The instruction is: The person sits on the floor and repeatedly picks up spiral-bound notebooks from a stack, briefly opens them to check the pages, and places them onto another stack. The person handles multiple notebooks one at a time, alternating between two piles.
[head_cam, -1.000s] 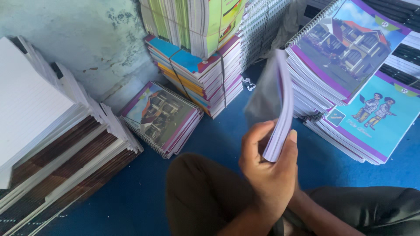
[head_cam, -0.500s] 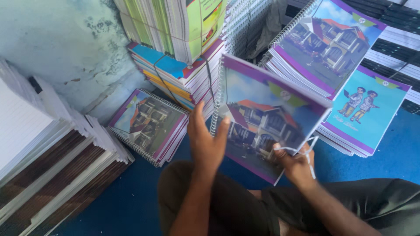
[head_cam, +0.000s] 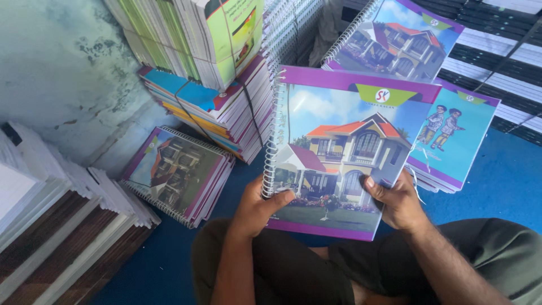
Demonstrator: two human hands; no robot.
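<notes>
- Hands hold one spiral notebook (head_cam: 344,152) up over the person's lap.
- Left hand (head_cam: 257,209) grips the bottom corner by the wire spiral, thumb on the cover.
- Right hand (head_cam: 395,200) grips the bottom right edge, thumb on the cover too.
- Its cover has a purple border and a picture of a big house with an orange roof, blue sky and green grass.
- It is closed and tilted a little.
- More notebooks with the same house lie in a low pile (head_cam: 178,172) on the blue floor (head_cam: 497,175), to the left.
- Tied bundles of books (head_cam: 209,96) stand behind it.
- A pile with two cartoon children on the cover (head_cam: 457,135) sits at the right.
</notes>
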